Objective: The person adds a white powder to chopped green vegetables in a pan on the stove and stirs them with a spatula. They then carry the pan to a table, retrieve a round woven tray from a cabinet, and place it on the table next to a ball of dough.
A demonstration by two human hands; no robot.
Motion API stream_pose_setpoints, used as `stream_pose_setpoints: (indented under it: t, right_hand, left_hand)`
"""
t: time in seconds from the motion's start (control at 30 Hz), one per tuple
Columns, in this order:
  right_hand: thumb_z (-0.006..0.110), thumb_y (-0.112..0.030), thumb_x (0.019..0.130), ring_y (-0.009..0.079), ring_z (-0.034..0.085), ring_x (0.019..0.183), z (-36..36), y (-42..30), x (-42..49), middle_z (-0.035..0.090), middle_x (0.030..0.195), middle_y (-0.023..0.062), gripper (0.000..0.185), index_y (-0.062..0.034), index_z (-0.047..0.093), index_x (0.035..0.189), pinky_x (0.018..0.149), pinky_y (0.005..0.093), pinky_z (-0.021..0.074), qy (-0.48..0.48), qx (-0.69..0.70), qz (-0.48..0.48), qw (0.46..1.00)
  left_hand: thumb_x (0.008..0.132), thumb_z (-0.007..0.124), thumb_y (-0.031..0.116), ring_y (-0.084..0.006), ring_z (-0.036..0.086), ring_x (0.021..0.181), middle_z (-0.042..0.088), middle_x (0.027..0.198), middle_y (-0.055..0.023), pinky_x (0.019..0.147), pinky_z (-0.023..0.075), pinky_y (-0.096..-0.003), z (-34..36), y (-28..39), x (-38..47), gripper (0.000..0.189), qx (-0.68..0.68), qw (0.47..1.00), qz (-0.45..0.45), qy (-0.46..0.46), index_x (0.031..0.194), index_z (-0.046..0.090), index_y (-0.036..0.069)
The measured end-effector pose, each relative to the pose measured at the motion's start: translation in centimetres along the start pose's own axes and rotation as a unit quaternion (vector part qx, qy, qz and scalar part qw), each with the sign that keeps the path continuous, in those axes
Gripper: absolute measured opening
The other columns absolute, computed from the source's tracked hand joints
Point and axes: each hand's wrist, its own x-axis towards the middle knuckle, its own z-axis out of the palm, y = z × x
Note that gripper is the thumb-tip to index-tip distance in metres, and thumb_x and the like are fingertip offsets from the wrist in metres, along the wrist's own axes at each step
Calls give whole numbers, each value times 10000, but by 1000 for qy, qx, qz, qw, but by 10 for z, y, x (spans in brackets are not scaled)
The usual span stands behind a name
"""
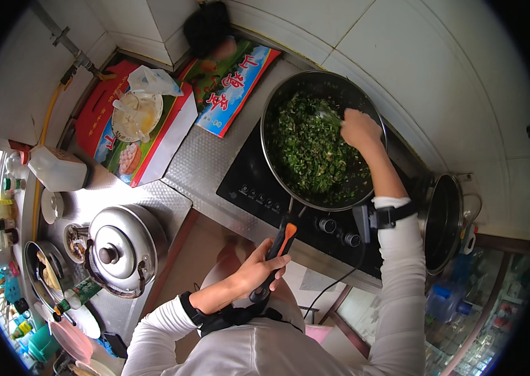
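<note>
A large dark frying pan stands on a black glass cooktop, holding a heap of chopped green leaves. My left hand is closed around the pan's black and orange handle. Over the right part of the pan, my right hand is closed on a utensil whose handle is hidden in the fingers. A blurred, shiny part of that utensil shows among the leaves; its full shape cannot be told.
Left of the cooktop lie printed cardboard, a bowl of pale liquid and a plastic bag. A lidded steel pot, a white jug and a green bottle stand or lie further left. Another pot is right of the cooktop.
</note>
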Motion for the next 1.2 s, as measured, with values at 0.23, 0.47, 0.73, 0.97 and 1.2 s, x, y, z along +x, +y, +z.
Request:
stream_pose_setpoints:
  t: [0.23, 0.47, 0.73, 0.97, 1.2]
  right_hand:
    - [525, -240, 898, 359, 605, 880, 4, -1, -23, 639, 869, 138, 137, -107, 546, 926, 697, 498, 450, 76, 103, -125, 984]
    - [547, -231, 863, 366, 604, 951, 24, 45, -6, 649, 943, 159, 162, -113, 571, 971, 765, 487, 463, 63, 105, 4, 992]
    - [568, -189, 829, 386, 614, 947, 31, 45, -30, 645, 993, 187, 218, -101, 584, 1028, 785, 479, 481, 50, 78, 78, 993]
    - [514, -179, 896, 392, 628, 795, 11, -2, -51, 647, 790, 178, 114, -78, 534, 945, 671, 499, 480, 131, 122, -67, 982]
    - [528, -172, 885, 363, 650, 772, 25, -4, -47, 652, 763, 170, 141, -92, 560, 996, 639, 487, 484, 98, 35, -92, 990]
  left_hand:
    - [914, 543, 136, -114, 450, 428, 463, 628, -22, 413, 372, -238, 2, -1, 1, 239, -3, 1000, 4, 12, 1054, 359, 76]
    - [910, 546, 138, -118, 462, 435, 468, 632, -24, 417, 373, -239, 0, -3, 1, 241, 7, 1000, 13, 12, 1040, 355, 67]
    - [914, 537, 138, -128, 476, 449, 468, 633, -33, 431, 387, -246, 5, -4, 3, 229, 18, 1000, 7, 16, 1029, 354, 62]
    - [919, 531, 133, -129, 474, 454, 467, 636, -32, 432, 386, -245, 6, -6, 4, 218, 13, 1000, 13, 12, 1023, 354, 61]
    - [923, 526, 129, -131, 474, 456, 466, 632, -31, 446, 391, -244, 7, -6, 4, 212, 14, 1000, 15, 21, 1026, 355, 58]
